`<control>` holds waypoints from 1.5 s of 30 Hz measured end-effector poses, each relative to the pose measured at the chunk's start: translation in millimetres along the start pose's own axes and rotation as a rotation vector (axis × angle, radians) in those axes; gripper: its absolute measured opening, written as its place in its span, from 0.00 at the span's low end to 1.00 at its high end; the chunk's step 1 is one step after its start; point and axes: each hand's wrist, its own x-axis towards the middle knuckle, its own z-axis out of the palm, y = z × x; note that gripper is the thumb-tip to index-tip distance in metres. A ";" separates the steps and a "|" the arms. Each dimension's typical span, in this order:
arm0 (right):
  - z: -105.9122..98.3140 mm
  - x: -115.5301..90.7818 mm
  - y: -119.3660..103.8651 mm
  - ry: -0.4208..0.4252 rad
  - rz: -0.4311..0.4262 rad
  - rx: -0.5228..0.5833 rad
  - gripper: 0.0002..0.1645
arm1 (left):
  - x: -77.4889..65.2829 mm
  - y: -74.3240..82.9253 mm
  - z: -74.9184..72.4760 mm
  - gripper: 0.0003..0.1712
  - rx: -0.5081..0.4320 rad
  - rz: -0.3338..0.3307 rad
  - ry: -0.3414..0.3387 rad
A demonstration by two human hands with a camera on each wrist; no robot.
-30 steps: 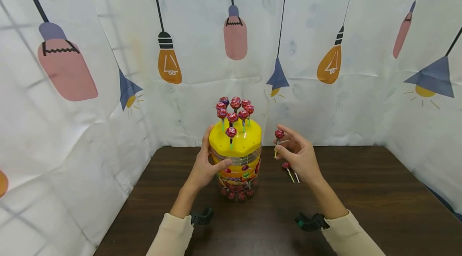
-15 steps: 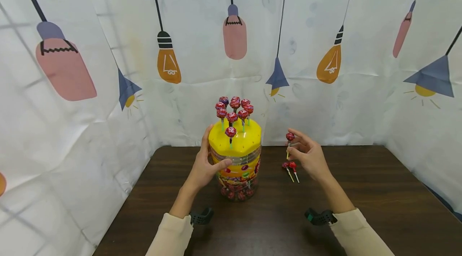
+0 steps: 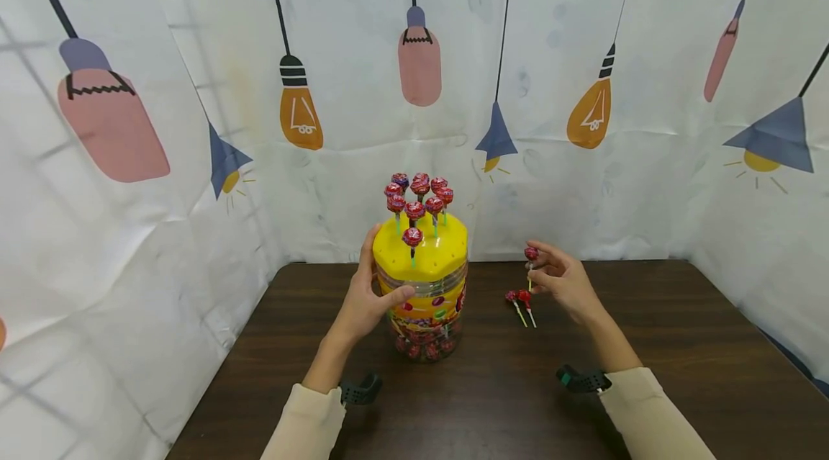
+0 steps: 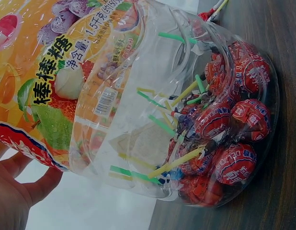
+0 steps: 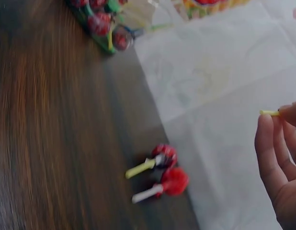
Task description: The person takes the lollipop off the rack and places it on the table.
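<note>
A clear plastic candy jar (image 3: pixel 424 309) with a fruit-printed label and a yellow lid (image 3: pixel 427 258) stands on the table. My left hand (image 3: pixel 365 301) grips its left side, thumb across the front; the far fingers are partly hidden. Several wrapped lollipops (image 3: pixel 413 237) stand upright in the lid, and more red ones (image 4: pixel 229 163) lie inside the jar's bottom. To the right, my right hand (image 3: pixel 566 283) pinches a red lollipop (image 3: pixel 531 253) by its yellow stick (image 5: pixel 269 112), head up, above the tabletop. Only the stick's end shows in the right wrist view.
Two lollipops lie side by side on the dark wooden table (image 3: pixel 479 402) below my right hand: one with a yellow stick (image 5: pixel 141 168), one with a white stick (image 5: pixel 148 193). A white cloth backdrop (image 3: pixel 363 215) printed with lamps surrounds the table's back and sides.
My right hand has moved right, away from the jar, and slightly down with the lollipop. Both lollipops on the table now show fully. My left hand stays on the jar.
</note>
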 end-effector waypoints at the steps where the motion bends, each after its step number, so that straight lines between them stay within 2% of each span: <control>1: -2.3 0.0 2.4 -0.008 0.019 -0.009 0.36 | 0.1 0.2 0.0 0.63 -0.002 0.001 -0.001; 6: -14.6 0.6 20.6 -0.051 0.126 -0.028 0.37 | 0.1 0.5 0.0 0.63 -0.005 0.003 -0.001; 11: -26.2 -1.4 38.6 -0.085 0.192 -0.037 0.37 | -0.2 0.2 -0.1 0.63 0.001 -0.003 -0.001; 21: -34.1 -6.0 52.1 -0.135 0.311 -0.057 0.38 | -0.6 -0.1 -0.5 0.63 0.003 -0.006 0.001; 30: -31.9 -4.7 60.4 -0.188 0.322 -0.088 0.37 | -0.7 0.5 0.4 0.62 -0.005 0.011 -0.001; 36: -27.4 -4.4 61.2 -0.189 0.325 -0.141 0.34 | -1.4 0.9 0.9 0.63 0.004 0.018 -0.002; 45: -25.5 -2.3 60.7 -0.201 0.277 -0.260 0.32 | -0.7 0.9 0.5 0.63 0.007 0.011 -0.002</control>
